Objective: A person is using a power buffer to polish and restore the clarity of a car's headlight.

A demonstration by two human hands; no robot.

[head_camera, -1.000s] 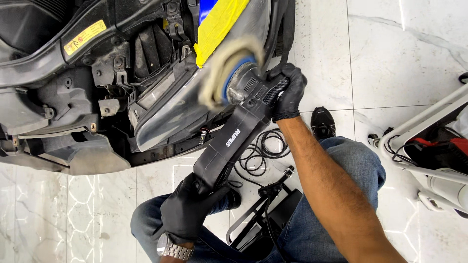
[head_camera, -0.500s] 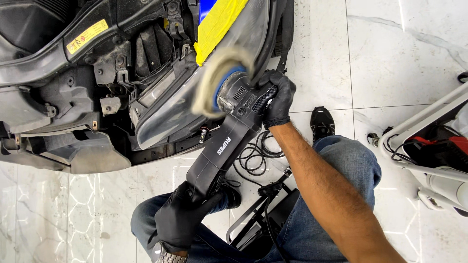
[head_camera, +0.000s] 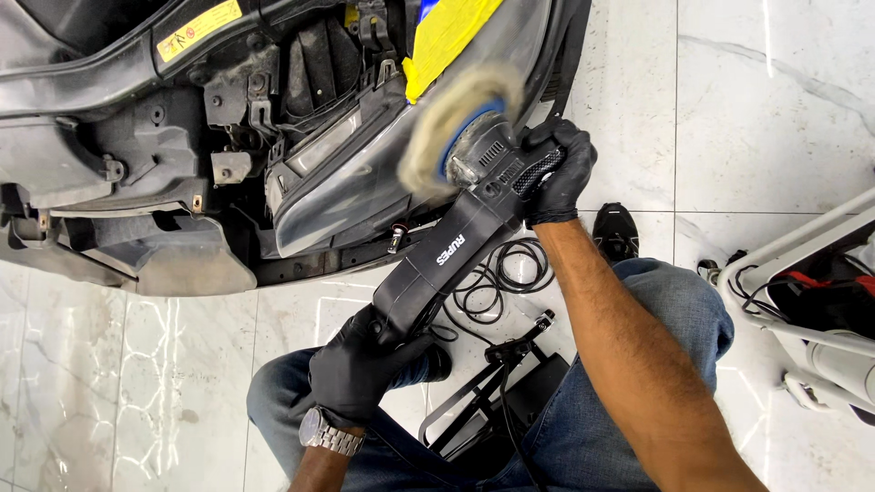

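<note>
I hold a black rotary polisher (head_camera: pixel 456 255) with both gloved hands. My left hand (head_camera: pixel 360 369) grips its rear handle low in the view, a metal watch on the wrist. My right hand (head_camera: pixel 558 173) is closed around the polisher's head. Its woolly pad (head_camera: pixel 451 123) spins blurred against the clear headlight lens (head_camera: pixel 351 187) of a stripped car front. Yellow masking tape (head_camera: pixel 447 32) covers the panel just above the lens.
The car's bare black front structure (head_camera: pixel 137 155) fills the upper left. A black power cord (head_camera: pixel 497 273) lies coiled on the white marble floor by my knees. A black low stool frame (head_camera: pixel 497 392) stands between my legs. A white cart (head_camera: pixel 811 292) is at the right.
The polisher's pad has slid up and to the right along the headlight lens, and my right hand rose with it. My left hand followed slightly on the handle.
</note>
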